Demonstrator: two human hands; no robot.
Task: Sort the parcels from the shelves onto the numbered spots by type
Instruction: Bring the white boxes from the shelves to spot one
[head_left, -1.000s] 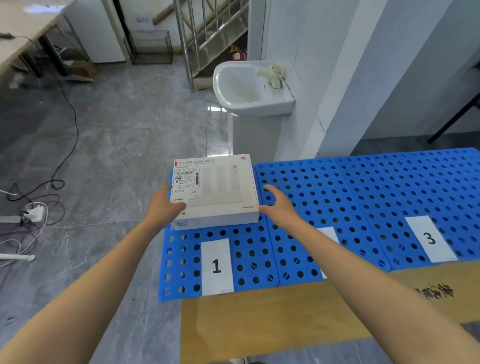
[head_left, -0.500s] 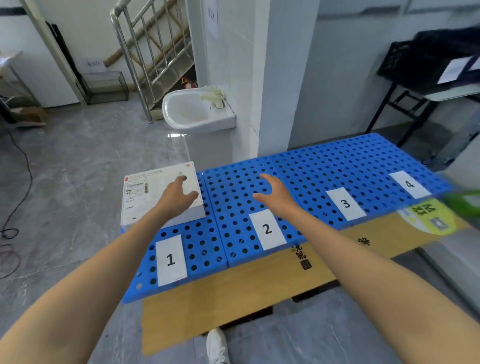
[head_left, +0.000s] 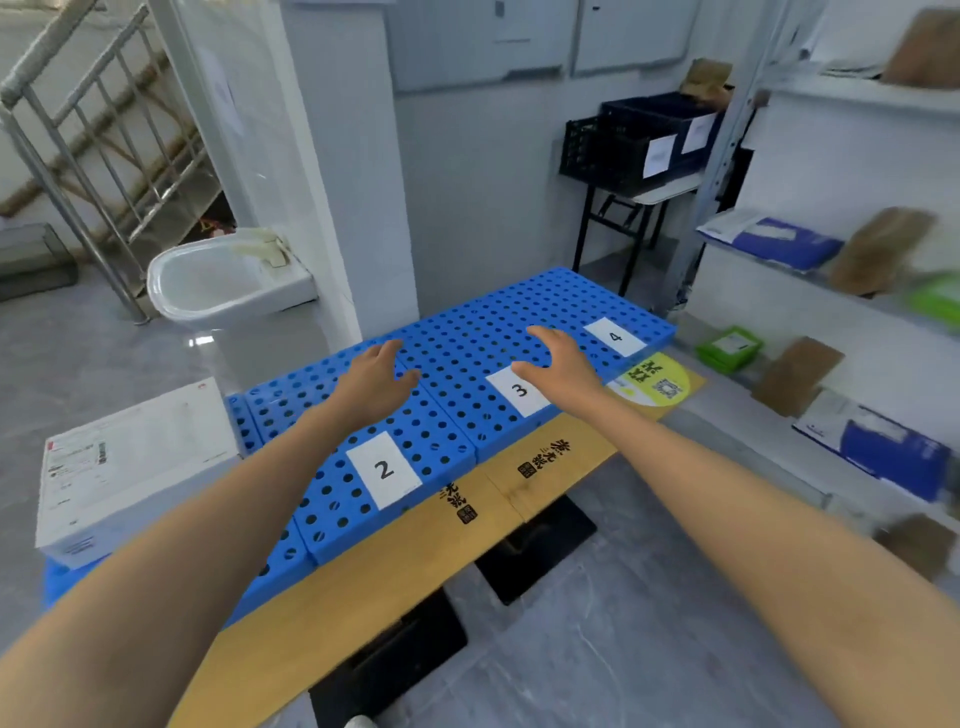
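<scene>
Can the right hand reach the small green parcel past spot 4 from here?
Probably yes. The right hand is open and empty over the blue pallet near label 3. The green parcel lies just beyond the pallet's far end, and nothing stands between them.

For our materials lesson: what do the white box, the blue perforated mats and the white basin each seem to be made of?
White box: probably matt printed cardboard, with sharp folded edges. Blue perforated mats: likely moulded plastic, uniform colour, regular round holes. Basin: apparently glazed ceramic, glossy white with rounded rim.
</scene>
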